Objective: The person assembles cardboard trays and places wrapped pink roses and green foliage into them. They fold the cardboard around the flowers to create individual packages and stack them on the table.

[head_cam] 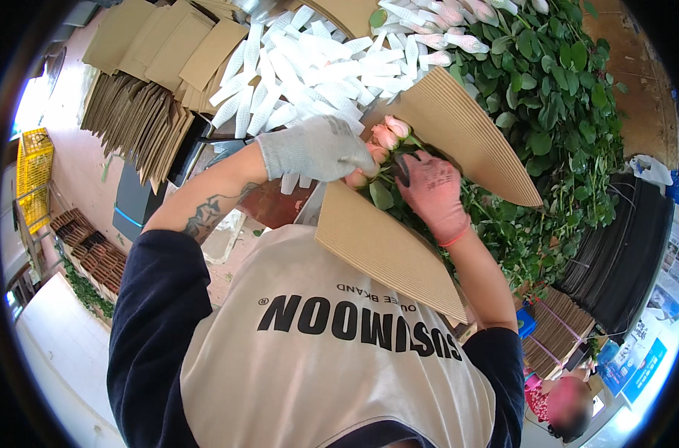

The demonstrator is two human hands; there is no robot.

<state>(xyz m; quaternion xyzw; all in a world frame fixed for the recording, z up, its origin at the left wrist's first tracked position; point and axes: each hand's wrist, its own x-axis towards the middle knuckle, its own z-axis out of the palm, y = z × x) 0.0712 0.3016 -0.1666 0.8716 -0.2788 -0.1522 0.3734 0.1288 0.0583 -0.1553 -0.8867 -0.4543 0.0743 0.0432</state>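
Observation:
My left hand (324,150), in a grey knit glove, has its fingers bent against the pink rose heads (385,136); its fingertips are partly hidden. Just right of the blooms, my right hand (430,187), in a pink glove with dark fingertips, is closed around stems and leaves below the heads. The roses lie between two flaps of ribbed brown cardboard, the upper flap (468,137) beyond my right hand and the lower flap (390,252) against my shirt.
White foam-net sleeves (317,70) are heaped beyond my hands. Leafy stems (541,123) with netted blooms lie at the right. Cardboard sheets (135,126) are stacked at the left. Black sheets (619,257) and a person (569,406) are at the lower right.

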